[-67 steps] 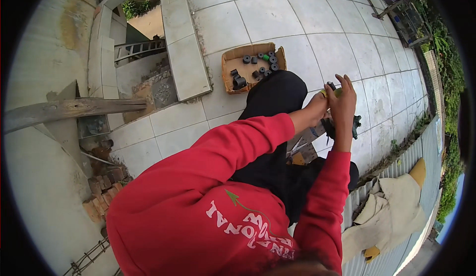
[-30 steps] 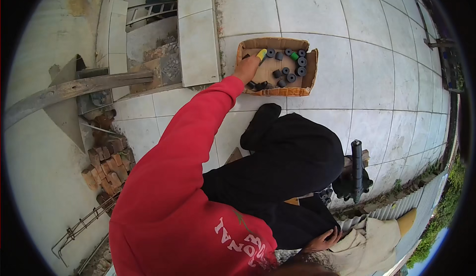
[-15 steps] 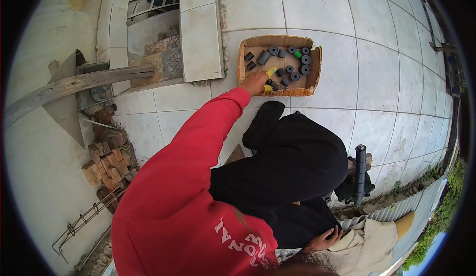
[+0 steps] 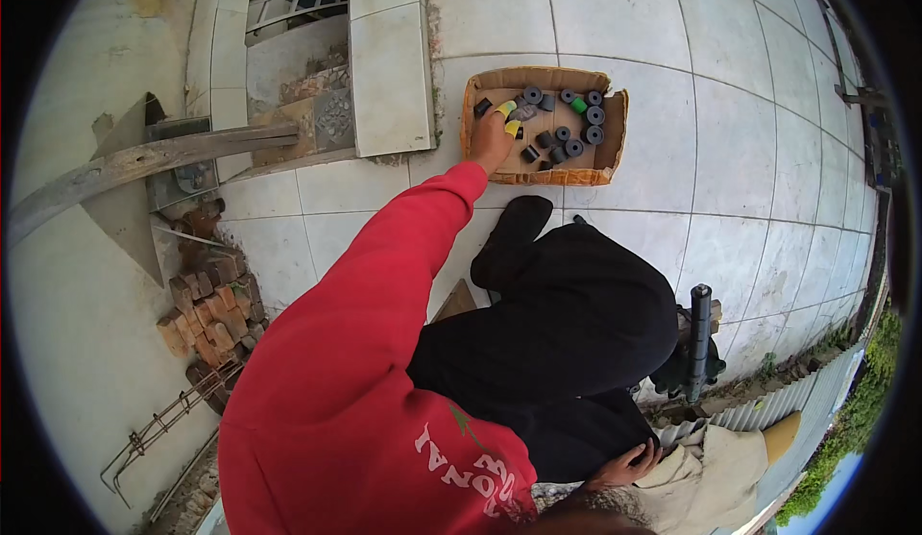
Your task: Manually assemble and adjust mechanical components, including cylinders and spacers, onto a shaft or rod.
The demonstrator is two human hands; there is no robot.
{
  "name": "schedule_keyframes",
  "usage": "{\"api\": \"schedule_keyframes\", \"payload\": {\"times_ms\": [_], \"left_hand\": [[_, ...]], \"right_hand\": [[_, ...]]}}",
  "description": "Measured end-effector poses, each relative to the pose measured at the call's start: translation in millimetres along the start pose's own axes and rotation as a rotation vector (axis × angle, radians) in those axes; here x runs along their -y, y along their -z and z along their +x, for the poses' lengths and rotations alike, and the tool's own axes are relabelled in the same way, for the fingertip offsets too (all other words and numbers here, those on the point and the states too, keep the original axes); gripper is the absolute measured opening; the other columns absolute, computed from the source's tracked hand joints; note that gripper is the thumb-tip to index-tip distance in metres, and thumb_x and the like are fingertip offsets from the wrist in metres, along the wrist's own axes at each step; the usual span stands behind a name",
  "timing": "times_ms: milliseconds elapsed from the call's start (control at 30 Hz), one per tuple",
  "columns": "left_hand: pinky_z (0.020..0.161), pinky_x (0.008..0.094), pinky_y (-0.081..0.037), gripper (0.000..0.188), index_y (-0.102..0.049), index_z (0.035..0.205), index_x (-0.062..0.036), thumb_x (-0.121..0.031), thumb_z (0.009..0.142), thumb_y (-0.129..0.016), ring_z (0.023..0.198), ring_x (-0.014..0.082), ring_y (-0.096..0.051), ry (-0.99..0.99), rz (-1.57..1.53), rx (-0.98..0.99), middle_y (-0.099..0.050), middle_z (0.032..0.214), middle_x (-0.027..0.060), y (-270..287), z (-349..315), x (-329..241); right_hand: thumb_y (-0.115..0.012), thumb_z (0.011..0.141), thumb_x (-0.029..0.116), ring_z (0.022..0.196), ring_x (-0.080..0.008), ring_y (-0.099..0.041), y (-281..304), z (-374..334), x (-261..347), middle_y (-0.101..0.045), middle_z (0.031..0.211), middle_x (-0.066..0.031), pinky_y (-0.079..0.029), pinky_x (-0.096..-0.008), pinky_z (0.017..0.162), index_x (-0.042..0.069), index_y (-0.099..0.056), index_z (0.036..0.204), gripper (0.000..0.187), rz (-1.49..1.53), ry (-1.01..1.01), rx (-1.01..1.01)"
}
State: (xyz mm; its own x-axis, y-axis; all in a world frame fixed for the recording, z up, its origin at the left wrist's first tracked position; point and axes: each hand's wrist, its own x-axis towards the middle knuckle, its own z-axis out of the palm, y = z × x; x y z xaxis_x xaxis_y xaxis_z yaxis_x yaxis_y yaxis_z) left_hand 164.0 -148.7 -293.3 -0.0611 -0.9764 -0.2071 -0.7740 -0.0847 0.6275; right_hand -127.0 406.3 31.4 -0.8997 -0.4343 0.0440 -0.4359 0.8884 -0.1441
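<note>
My left hand, in a red sleeve, reaches over the near left side of a shallow cardboard box. Yellow coverings show on its fingertips, which are apart. Just beyond them lies a blurred grey cylinder; whether they touch it, I cannot tell. Dark rubber-like cylinders, some with a centre hole, lie loose in the box, among them a ring-shaped piece and one green piece. Low in the view my right hand rests on my black trouser leg, fingers stretched out and empty.
White tiles surround the box. Stacked bricks and a rebar frame lie at left, under a wooden pole. A dark upright tube stands right of my knee. A raised tiled ledge is left of the box.
My left hand has moved up and slightly left inside the box, and its fingertips have risen. The large grey cylinder has shifted right. My right hand has stayed on the leg.
</note>
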Motion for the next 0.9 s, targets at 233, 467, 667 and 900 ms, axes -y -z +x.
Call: {"api": "schedule_keyframes", "payload": {"times_ms": [233, 467, 667, 900], "left_hand": [[0.113, 0.0463, -0.043, 0.042, -0.069, 0.125, 0.0000, -0.001, 0.084, -0.073, 0.136, 0.0351, -0.050, -0.471, -0.034, 0.041, -0.055, 0.147, 0.0130, -9.1, -12.6, -27.4], [0.113, 0.0449, -0.043, 0.048, -0.067, 0.132, -0.0041, -0.008, 0.085, -0.074, 0.135, 0.0324, -0.053, -0.721, 0.055, 0.232, -0.065, 0.138, 0.0122, -42.5, 0.2, -70.5], [0.108, 0.0449, -0.044, 0.040, -0.070, 0.123, -0.0031, -0.008, 0.083, -0.074, 0.121, 0.0326, -0.062, -0.647, 0.204, 0.354, -0.069, 0.127, 0.0162, -49.1, 1.3, -79.2], [0.096, 0.0357, -0.056, 0.047, -0.057, 0.146, -0.0003, -0.011, 0.101, -0.067, 0.112, 0.0250, -0.069, -0.238, -0.547, 0.304, -0.068, 0.130, 0.0157, -10.5, -22.4, -97.6]], "right_hand": [[-0.055, 0.108, 0.024, 0.140, -0.0366, -0.050, 3.4, 1.0, -0.8, -0.055, 0.149, -0.0203, -0.043, -0.0491, 0.115, 0.000, -0.072, 0.121, 0.032, -0.037, 0.012, 0.014], [-0.055, 0.108, 0.024, 0.141, -0.0364, -0.049, 1.6, -0.5, 1.0, -0.054, 0.150, -0.0200, -0.043, -0.0487, 0.115, 0.001, -0.072, 0.122, 0.033, -0.024, -0.020, 0.020], [-0.056, 0.107, 0.025, 0.142, -0.0368, -0.048, 2.8, -1.5, 2.0, -0.052, 0.153, -0.0198, -0.040, -0.0493, 0.117, 0.001, -0.072, 0.122, 0.033, -0.040, -0.025, 0.016], [-0.056, 0.106, 0.023, 0.140, -0.0372, -0.049, 3.9, -2.6, 1.7, -0.052, 0.152, -0.0201, -0.040, -0.0488, 0.116, -0.001, -0.073, 0.119, 0.032, -0.003, -0.060, -0.019]]}}
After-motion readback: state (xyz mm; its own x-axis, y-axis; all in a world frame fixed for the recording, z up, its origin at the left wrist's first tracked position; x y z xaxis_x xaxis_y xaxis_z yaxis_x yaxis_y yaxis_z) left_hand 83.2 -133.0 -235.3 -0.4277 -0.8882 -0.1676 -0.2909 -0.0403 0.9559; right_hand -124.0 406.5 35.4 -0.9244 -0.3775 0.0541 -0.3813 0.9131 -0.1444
